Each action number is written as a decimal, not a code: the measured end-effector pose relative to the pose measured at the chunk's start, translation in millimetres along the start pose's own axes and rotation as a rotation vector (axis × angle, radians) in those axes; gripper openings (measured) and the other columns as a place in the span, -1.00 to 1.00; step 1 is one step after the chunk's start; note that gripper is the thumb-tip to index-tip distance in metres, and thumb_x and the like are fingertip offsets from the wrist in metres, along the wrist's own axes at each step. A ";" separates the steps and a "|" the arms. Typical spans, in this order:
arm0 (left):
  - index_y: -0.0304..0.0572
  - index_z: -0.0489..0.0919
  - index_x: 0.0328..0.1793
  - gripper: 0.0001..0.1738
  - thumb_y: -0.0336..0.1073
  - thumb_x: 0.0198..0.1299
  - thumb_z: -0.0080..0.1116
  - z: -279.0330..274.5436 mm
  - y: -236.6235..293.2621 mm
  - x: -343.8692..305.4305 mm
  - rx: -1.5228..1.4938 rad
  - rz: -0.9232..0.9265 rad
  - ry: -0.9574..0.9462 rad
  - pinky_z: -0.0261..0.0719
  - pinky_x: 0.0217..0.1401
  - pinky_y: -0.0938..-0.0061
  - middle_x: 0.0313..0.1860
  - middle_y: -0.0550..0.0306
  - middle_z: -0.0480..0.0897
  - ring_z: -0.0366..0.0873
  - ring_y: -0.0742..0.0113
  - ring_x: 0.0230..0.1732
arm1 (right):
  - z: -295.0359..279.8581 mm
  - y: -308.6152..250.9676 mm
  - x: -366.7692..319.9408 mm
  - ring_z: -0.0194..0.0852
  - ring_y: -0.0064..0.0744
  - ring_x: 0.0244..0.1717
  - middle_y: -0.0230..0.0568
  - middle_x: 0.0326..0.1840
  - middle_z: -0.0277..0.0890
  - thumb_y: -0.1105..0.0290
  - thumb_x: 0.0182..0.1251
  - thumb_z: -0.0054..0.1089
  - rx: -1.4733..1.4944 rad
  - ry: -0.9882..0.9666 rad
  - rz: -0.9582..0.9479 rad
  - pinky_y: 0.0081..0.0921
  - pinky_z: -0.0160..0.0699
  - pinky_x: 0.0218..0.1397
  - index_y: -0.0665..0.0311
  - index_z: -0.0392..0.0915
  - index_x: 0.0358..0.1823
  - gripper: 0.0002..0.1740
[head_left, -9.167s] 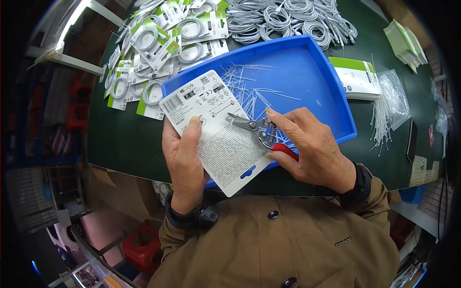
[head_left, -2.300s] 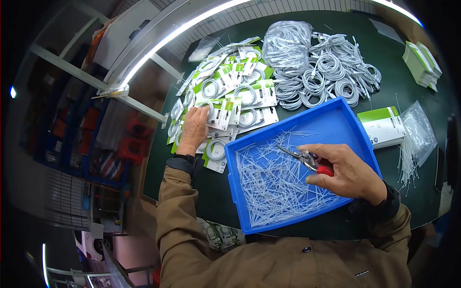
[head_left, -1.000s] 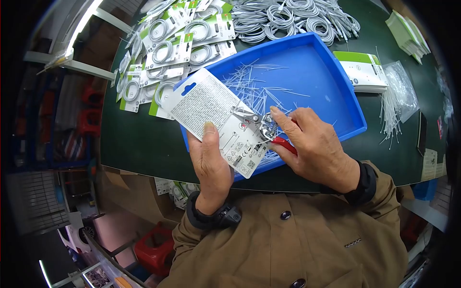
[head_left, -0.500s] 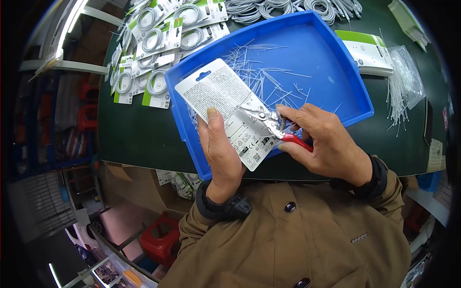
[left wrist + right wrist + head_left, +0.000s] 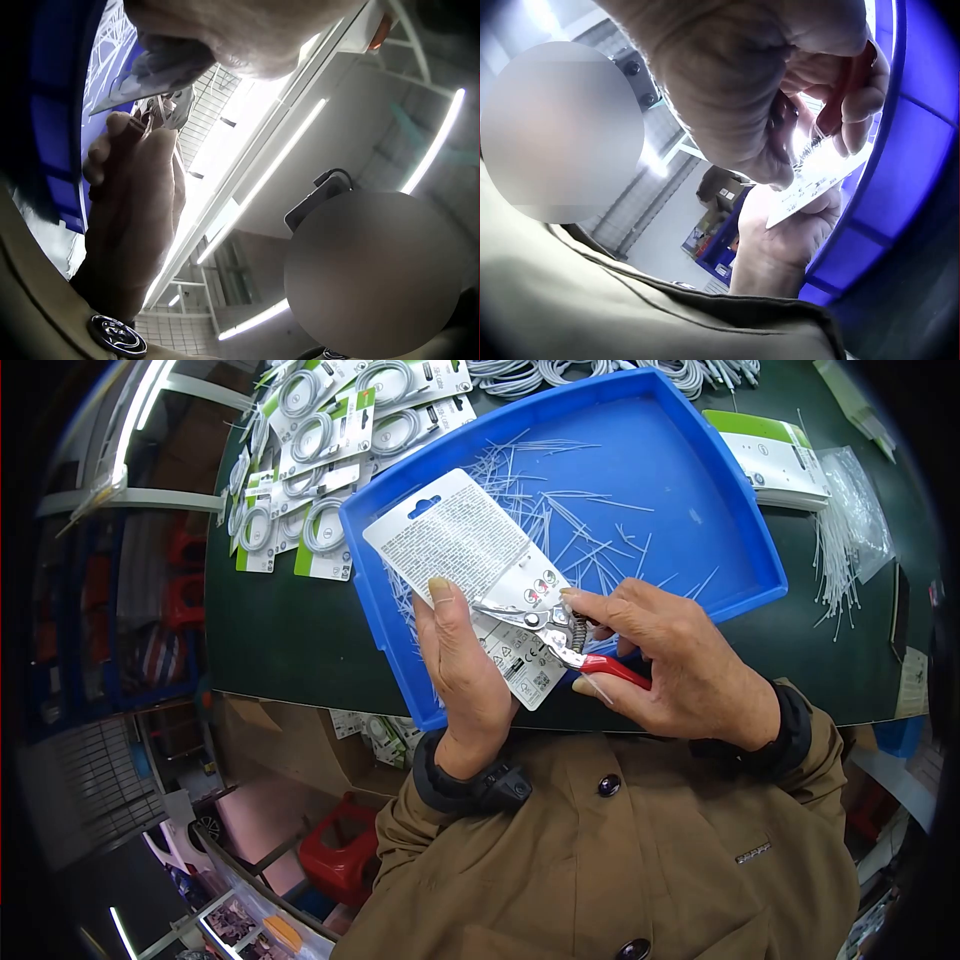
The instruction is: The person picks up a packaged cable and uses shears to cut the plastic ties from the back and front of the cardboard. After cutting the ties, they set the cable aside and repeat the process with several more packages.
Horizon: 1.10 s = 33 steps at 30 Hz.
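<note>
In the head view my left hand [image 5: 465, 680] holds a white printed cable package card [image 5: 450, 540], thumb on its text side and hang-hole end up. My right hand [image 5: 685, 660] grips red-handled pruning shears [image 5: 620, 668], whose metal blades lie across the lower half of the card. A thin white strip [image 5: 600, 690] sticks out by the right thumb. Seen from the right wrist, the red handle [image 5: 847, 90] sits between fingers and palm, with the card [image 5: 806, 196] and left hand [image 5: 769, 244] below. In the left wrist view the right hand [image 5: 135, 202] shows behind the card.
Under the hands stands a blue tray [image 5: 700, 510] with many loose white strips [image 5: 590, 550]. Packaged cables [image 5: 310, 445] pile up at the back left, coiled grey cables [image 5: 520, 375] behind the tray. To the right are stacked cards [image 5: 765, 465] and a clear plastic bag [image 5: 860, 510].
From the pile of packages, my left hand has come back over the tray with a card. In the last half second the shear blades moved down and left across it.
</note>
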<state>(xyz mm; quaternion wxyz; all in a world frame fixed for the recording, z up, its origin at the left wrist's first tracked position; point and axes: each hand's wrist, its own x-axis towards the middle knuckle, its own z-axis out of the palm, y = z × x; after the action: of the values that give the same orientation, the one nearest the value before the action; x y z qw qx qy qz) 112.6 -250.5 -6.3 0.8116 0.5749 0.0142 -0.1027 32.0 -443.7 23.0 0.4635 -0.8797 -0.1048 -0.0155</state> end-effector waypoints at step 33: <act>-0.40 0.35 0.60 -0.35 0.06 0.75 -0.25 -12.6 18.3 2.5 -0.143 -0.081 0.038 0.79 0.31 0.12 0.34 -0.24 0.66 0.77 -0.01 0.26 | -10.4 -6.2 -25.1 0.57 -0.11 -0.23 -0.11 -0.17 0.51 0.34 0.16 0.66 -0.170 0.007 -0.013 -0.20 0.59 -0.22 0.26 0.55 0.44 -0.21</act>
<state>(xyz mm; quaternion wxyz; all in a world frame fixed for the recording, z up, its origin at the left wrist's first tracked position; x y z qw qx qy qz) 119.6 -233.3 6.2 0.8453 0.5164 0.0600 -0.1234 6.9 -453.1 30.8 0.3875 -0.9151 -0.1070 -0.0302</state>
